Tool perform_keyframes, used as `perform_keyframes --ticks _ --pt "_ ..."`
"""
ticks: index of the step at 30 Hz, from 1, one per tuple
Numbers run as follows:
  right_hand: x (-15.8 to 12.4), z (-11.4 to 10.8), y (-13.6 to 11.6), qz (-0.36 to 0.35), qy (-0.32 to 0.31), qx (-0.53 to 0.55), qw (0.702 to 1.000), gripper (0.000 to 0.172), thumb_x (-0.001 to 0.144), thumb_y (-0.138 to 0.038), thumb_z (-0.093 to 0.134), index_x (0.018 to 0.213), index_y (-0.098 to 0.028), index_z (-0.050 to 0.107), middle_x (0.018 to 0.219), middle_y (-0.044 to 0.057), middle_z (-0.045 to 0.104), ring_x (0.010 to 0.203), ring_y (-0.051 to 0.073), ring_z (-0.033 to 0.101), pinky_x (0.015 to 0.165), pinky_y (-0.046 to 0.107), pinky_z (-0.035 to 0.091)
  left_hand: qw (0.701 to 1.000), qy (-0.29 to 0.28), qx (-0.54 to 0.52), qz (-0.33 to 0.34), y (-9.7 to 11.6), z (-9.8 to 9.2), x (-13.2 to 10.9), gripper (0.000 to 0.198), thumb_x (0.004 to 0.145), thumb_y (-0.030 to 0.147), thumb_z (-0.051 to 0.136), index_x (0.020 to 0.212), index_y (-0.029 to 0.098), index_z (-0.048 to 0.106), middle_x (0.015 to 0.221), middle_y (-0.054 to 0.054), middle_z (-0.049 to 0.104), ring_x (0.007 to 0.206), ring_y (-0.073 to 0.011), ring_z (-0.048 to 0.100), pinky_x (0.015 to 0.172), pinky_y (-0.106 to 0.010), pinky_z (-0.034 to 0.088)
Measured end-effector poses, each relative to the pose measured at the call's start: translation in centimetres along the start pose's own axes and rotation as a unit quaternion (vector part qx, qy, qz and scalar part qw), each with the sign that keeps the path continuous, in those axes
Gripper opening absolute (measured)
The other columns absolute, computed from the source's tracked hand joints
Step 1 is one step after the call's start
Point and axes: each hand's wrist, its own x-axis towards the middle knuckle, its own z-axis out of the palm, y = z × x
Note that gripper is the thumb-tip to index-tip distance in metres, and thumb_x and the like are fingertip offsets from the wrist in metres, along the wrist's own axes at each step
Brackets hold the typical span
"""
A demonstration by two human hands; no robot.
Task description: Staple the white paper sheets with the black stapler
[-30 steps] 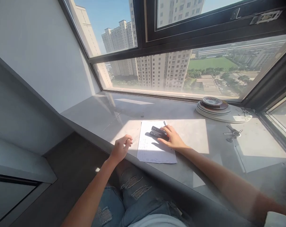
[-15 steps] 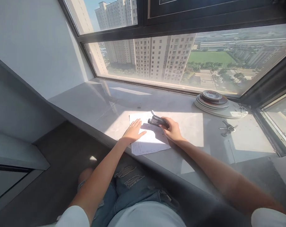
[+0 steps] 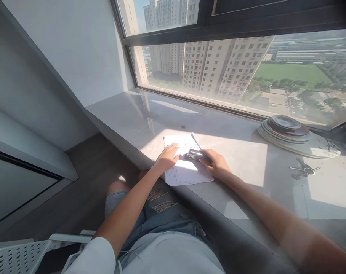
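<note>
A small stack of white papers (image 3: 190, 176), marked with printed or written lines, lies on the sill near its front edge. My left hand (image 3: 167, 156) rests flat on the left side of the sheets, fingers stretched out. In my right hand (image 3: 217, 163) is a black stapler (image 3: 193, 153), gripped by its rear end and held low over the papers, its front pointing left. Whether the stapler touches the sheets I cannot tell. Behind it a thin pale stick, perhaps a pen (image 3: 195, 139), lies across the papers' top right edge.
Stacked plates (image 3: 284, 131) stand by the window at the right. In front of them lies a bunch of keys or small metal tools (image 3: 304, 169). The stone sill (image 3: 116, 114) ends at my knees. A white perforated chair (image 3: 21, 258) is at lower left.
The stapler in my right hand has come down closer to the papers and lies flatter. My left hand stays on the sheets. The camera has turned left, shifting the scene rightward.
</note>
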Motion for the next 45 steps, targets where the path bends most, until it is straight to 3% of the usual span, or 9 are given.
perform_keyframes --ticks 5,12,15,17,20,26,33,40,45 --pt "0.6 0.0 0.1 0.009 0.067 0.015 0.998 0.031 0.093 -0.041 0.067 0.121 -0.028 0.072 0.117 0.011 0.078 0.106 0.038 0.075 0.093 0.06 0.061 0.998 0.064 -0.024 0.009 0.1 -0.5 0.0 0.036 0.107 0.028 0.051 0.123 0.023 0.083 0.142 -0.008 0.072 0.136 -0.0283 0.06 0.121 -0.046 0.049" --pt "1.4 -0.1 1.2 0.08 0.2 0.073 0.974 0.029 0.092 -0.046 0.069 0.112 -0.026 0.07 0.113 0.012 0.08 0.104 0.036 0.075 0.1 0.061 0.058 0.996 0.007 0.08 -0.034 -0.8 -1.9 1.7 0.055 0.096 0.006 0.042 0.121 0.031 0.084 0.136 -0.004 0.076 0.13 -0.0293 0.066 0.116 -0.048 0.051" --pt "1.6 0.2 1.5 0.093 0.195 0.086 0.973 0.027 0.09 -0.047 0.072 0.108 -0.026 0.071 0.109 0.011 0.08 0.102 0.037 0.075 0.098 0.06 0.059 0.996 0.018 0.07 -0.051 -0.1 -0.8 1.9 0.039 0.103 0.032 0.054 0.134 0.027 0.078 0.153 -0.007 0.068 0.145 -0.0325 0.059 0.127 -0.049 0.043" --pt "1.7 0.3 1.7 0.089 0.189 0.092 0.974 0.024 0.089 -0.045 0.073 0.106 -0.027 0.072 0.107 0.011 0.08 0.101 0.036 0.075 0.097 0.06 0.06 0.997 0.021 0.063 -0.041 0.1 0.0 1.8 0.051 0.103 0.046 0.058 0.149 0.025 0.068 0.167 -0.009 0.055 0.159 -0.0343 0.044 0.136 -0.055 0.029" --pt "1.6 0.3 2.0 0.083 0.185 0.088 0.975 0.022 0.089 -0.041 0.072 0.106 -0.027 0.071 0.108 0.011 0.08 0.102 0.037 0.074 0.098 0.063 0.059 0.999 -0.013 0.049 -0.004 -0.3 -0.1 2.2 0.05 0.107 0.042 0.049 0.153 0.028 0.062 0.173 -0.007 0.047 0.166 -0.0321 0.034 0.137 -0.061 0.021" --pt "1.6 0.6 2.5 0.076 0.171 0.057 0.981 0.02 0.091 -0.038 0.074 0.108 -0.028 0.072 0.108 0.012 0.079 0.102 0.039 0.074 0.096 0.067 0.059 0.999 -0.011 0.039 0.0 -0.5 -1.0 3.6 0.04 0.103 0.025 0.043 0.129 0.026 0.074 0.148 -0.013 0.07 0.143 -0.0292 0.061 0.127 -0.052 0.041" --pt "1.4 0.3 1.5 0.07 0.2 0.064 0.975 0.025 0.094 -0.041 0.072 0.114 -0.026 0.073 0.117 0.013 0.079 0.109 0.038 0.073 0.102 0.066 0.058 0.997 -0.027 0.058 0.036 1.6 1.3 3.1 0.051 0.108 0.046 0.046 0.154 0.027 0.056 0.172 -0.01 0.046 0.166 -0.0322 0.032 0.137 -0.058 0.02" --pt "1.4 -0.2 0.0 0.07 0.205 0.121 0.969 0.03 0.096 -0.046 0.073 0.119 -0.026 0.075 0.121 0.013 0.079 0.112 0.038 0.073 0.104 0.068 0.057 0.996 -0.058 0.028 0.07 3.9 1.9 2.5 0.043 0.107 0.043 0.05 0.144 0.024 0.06 0.166 -0.012 0.053 0.165 -0.0324 0.033 0.138 -0.057 0.02" --pt "1.5 -0.2 -0.1 0.076 0.202 0.155 0.964 0.03 0.096 -0.047 0.074 0.119 -0.027 0.075 0.117 0.011 0.08 0.11 0.036 0.075 0.1 0.064 0.06 0.991 -0.009 -0.135 -0.009 6.3 3.4 2.6 0.043 0.095 0.03 0.061 0.136 0.02 0.057 0.148 -0.015 0.064 0.143 -0.0291 0.059 0.125 -0.049 0.047"
